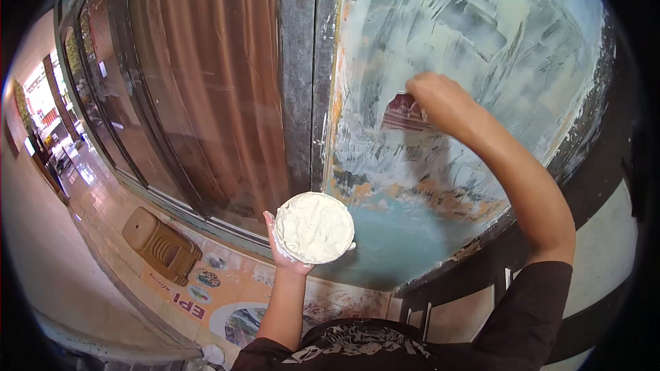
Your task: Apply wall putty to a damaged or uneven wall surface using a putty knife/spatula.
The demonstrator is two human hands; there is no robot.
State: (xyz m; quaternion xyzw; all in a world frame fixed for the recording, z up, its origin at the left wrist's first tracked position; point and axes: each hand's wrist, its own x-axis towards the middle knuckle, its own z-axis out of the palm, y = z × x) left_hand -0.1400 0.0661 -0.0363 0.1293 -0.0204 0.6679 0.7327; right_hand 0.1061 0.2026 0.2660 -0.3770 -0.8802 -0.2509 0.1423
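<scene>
A round, shallow tub full of creamy white putty rests on my left hand, whose thumb shows at the tub's left side. My right hand is closed round a putty knife with a wide, dark red, smeared blade; its handle is hidden in the fist. The blade lies at or very near the wall panel, which is covered in patchy white and grey putty. Lower down, the panel shows bare blue-green paint and orange-brown spots.
Left of the panel stands a dark wooden post, then a glass window with brown curtains behind it. A brown plastic stool stands on the floor, by a printed sheet. Dark framing borders the panel's right.
</scene>
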